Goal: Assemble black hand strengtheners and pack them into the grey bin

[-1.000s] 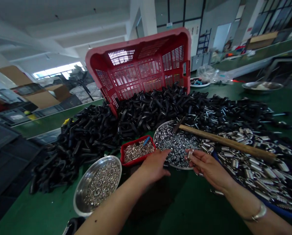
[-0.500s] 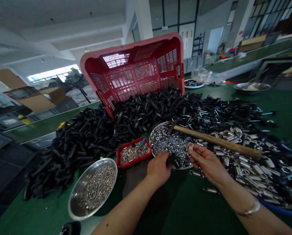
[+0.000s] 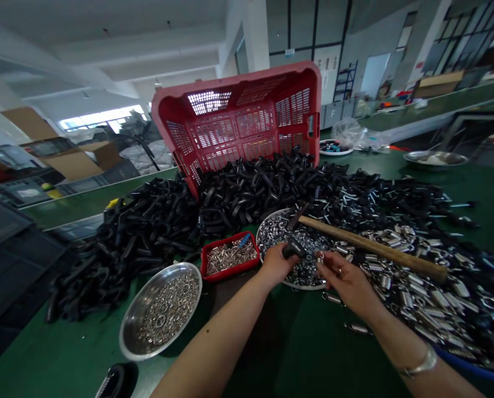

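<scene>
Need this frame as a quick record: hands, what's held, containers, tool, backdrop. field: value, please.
left hand: grips a black part
right hand: pinches a small metal spring
hands touching: no, small gap
under hands: pale-rimmed bowl of small metal pieces
hammer: head over that bowl, wooden handle reaching across the spring heap
red tray: small metal pins, blue-handled item on top
steel bowl: small metal pieces, some rings; left of red tray
backdrop: red crate tipped on its side, black-part heap at its mouth
</scene>
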A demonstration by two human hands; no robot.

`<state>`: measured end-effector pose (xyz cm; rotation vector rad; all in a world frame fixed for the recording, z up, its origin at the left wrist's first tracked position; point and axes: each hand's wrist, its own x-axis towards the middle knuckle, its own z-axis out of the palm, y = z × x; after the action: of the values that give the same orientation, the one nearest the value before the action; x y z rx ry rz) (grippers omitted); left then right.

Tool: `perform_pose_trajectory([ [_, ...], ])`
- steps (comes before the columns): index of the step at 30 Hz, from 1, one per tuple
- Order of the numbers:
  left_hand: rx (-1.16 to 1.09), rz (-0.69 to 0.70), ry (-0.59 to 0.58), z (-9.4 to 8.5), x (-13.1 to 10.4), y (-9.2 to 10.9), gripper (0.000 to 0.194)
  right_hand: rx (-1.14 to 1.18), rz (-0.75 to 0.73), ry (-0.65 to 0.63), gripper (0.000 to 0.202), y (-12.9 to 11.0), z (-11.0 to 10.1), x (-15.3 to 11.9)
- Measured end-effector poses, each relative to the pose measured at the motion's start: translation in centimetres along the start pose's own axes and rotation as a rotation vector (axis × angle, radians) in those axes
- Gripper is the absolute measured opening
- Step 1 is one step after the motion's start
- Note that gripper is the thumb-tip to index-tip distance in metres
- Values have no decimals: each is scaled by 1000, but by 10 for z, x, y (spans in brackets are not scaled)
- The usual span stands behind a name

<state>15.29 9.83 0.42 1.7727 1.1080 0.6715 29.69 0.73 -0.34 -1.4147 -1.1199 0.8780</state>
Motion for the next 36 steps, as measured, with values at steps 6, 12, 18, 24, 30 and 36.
perform_pose_trajectory([
  [6,-757,-381,-3,-14,-47,6,32,-299,-298,-137,32,-18,16,-9],
  [12,-1027,-453,82,-30,-74,2,28,-309,-361,-385,29,-37,35,-14],
  [18,-1088,-468,137,-39,-88,-7,24,-211,-137,-314,33,-39,48,-22],
  [24,-1136,-460,159,-42,-97,-6,22,-102,-7,-348,37,-45,59,-27],
  [30,-1191,-487,208,-40,-100,-7,18,-185,-175,-314,30,-43,60,-28],
  [36,-1265,-511,203,-36,-103,-12,18,-188,-27,-437,33,-40,55,-23],
])
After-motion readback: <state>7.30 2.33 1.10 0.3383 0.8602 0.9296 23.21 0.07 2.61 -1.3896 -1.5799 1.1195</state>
